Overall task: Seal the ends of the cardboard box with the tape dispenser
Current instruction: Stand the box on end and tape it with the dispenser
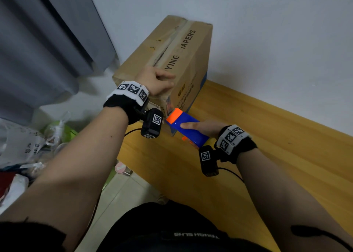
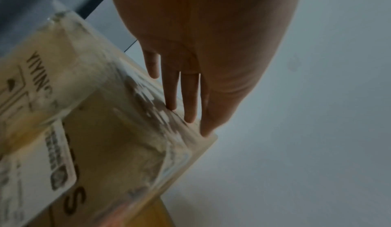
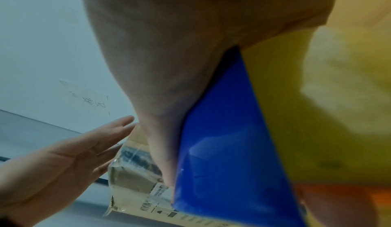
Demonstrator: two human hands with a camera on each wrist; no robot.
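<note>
I am counting one cardboard box [image 1: 172, 57] standing on one wooden desk [image 1: 267, 137]. I am seeing one tape dispenser [image 1: 186, 126], blue and orange. I am seeing two hands: one left hand [image 1: 156, 81] and one right hand [image 1: 202, 127]. I am counting two marked wristbands, one on each wrist, and two small black cameras, one below each wrist. One grey curtain [image 1: 38, 51] is hanging at the left.

Right hand [image 3: 169, 80] around blue tape dispenser [image 3: 228, 155]
</note>
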